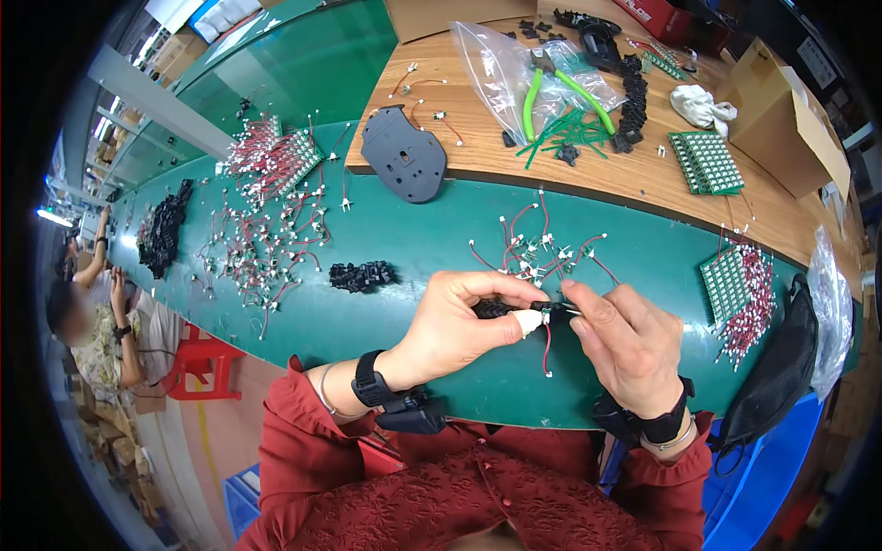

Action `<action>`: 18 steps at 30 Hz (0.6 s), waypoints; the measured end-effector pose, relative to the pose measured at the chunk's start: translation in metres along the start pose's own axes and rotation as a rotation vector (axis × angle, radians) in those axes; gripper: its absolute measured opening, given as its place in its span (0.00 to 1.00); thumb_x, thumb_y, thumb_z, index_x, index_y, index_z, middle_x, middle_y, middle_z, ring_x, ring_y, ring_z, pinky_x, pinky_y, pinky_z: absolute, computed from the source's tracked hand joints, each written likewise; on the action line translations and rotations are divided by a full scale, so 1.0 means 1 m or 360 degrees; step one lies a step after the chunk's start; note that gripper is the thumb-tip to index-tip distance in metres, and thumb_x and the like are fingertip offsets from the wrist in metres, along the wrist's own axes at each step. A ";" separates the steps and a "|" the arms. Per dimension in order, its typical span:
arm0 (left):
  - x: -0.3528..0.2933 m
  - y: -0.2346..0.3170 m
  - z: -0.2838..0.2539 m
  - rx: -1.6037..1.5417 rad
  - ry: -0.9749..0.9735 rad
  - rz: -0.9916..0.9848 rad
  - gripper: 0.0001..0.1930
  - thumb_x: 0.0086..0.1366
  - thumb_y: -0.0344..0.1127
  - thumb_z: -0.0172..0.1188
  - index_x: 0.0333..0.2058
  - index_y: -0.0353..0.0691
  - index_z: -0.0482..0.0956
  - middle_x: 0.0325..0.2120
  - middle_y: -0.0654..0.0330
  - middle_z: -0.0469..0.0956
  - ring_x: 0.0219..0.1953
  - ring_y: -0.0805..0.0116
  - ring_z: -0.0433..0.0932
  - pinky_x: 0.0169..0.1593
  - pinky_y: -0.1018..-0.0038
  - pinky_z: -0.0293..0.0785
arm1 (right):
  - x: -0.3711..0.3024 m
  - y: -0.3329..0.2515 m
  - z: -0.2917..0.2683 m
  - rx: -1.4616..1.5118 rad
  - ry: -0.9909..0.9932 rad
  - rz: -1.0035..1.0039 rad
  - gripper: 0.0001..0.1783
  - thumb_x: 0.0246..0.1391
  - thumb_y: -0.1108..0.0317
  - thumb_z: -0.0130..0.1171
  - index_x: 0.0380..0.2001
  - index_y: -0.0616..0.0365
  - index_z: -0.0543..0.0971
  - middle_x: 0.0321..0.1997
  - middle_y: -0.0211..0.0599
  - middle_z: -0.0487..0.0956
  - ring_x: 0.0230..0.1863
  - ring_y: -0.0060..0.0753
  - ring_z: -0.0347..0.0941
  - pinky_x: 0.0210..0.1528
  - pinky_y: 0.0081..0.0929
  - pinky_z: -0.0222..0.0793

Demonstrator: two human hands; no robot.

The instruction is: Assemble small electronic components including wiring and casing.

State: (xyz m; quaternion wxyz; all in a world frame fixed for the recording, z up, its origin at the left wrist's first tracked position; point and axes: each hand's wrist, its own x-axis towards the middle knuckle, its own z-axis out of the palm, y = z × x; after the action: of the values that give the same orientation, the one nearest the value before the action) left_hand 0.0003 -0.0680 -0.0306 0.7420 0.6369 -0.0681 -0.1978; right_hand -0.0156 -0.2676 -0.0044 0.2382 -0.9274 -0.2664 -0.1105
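Observation:
Near the front edge of the green bench, my left hand is closed around a black plastic part, with a white cover on the thumb. A short red wire with a small white connector hangs down from the part. My right hand pinches a thin metal tool against the part's right end; the fingers hide most of it, so its exact kind cannot be told. Just beyond both hands lies a loose cluster of red-wired small boards. A pile of black parts sits left of my left hand.
A wooden board behind carries green-handled cutters, green strips and a carton. Wired boards spread left beside a dark grey plate. A black pouch lies right. Another person sits far left.

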 end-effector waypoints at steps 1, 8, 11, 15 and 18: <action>-0.001 0.001 0.000 0.0082 0.0004 0.0041 0.10 0.51 0.24 0.61 0.34 0.34 0.78 0.32 0.62 0.77 0.34 0.78 0.73 0.39 0.82 0.70 | 0.002 0.000 -0.001 0.0057 0.0057 -0.0025 0.20 0.36 0.74 0.61 0.39 0.55 0.75 0.21 0.29 0.67 0.20 0.28 0.67 0.19 0.25 0.63; -0.001 0.001 0.000 0.0162 0.0001 0.0031 0.12 0.49 0.23 0.59 0.35 0.35 0.78 0.29 0.63 0.78 0.32 0.80 0.73 0.38 0.83 0.70 | 0.000 0.006 0.009 -0.0038 0.0252 -0.0188 0.20 0.34 0.75 0.60 0.38 0.57 0.76 0.21 0.27 0.67 0.20 0.25 0.67 0.18 0.22 0.62; 0.002 0.002 0.001 0.0204 0.0032 -0.0069 0.11 0.49 0.24 0.59 0.34 0.35 0.78 0.28 0.63 0.78 0.32 0.80 0.73 0.37 0.83 0.70 | -0.001 0.006 0.008 -0.0054 0.0236 -0.0184 0.24 0.29 0.78 0.62 0.38 0.56 0.76 0.20 0.29 0.70 0.20 0.29 0.67 0.17 0.24 0.61; 0.002 0.001 0.000 0.0189 0.0024 -0.0077 0.11 0.49 0.25 0.59 0.34 0.34 0.78 0.28 0.63 0.78 0.32 0.81 0.73 0.37 0.83 0.70 | -0.001 0.006 0.009 -0.0142 0.0215 -0.0212 0.24 0.29 0.78 0.62 0.38 0.55 0.76 0.20 0.27 0.69 0.19 0.27 0.66 0.16 0.23 0.60; 0.002 0.001 0.000 0.0186 0.0028 -0.0085 0.11 0.49 0.25 0.60 0.34 0.34 0.78 0.28 0.63 0.78 0.31 0.81 0.72 0.37 0.84 0.70 | -0.001 0.008 0.009 -0.0280 0.0224 -0.0308 0.19 0.34 0.72 0.58 0.36 0.56 0.77 0.20 0.24 0.65 0.20 0.21 0.64 0.17 0.19 0.60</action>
State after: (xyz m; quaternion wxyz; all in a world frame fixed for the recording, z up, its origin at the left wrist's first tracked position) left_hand 0.0019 -0.0690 -0.0302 0.6987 0.6824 -0.0560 -0.2077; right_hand -0.0115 -0.2695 -0.0156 0.1625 -0.9046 -0.3265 -0.2206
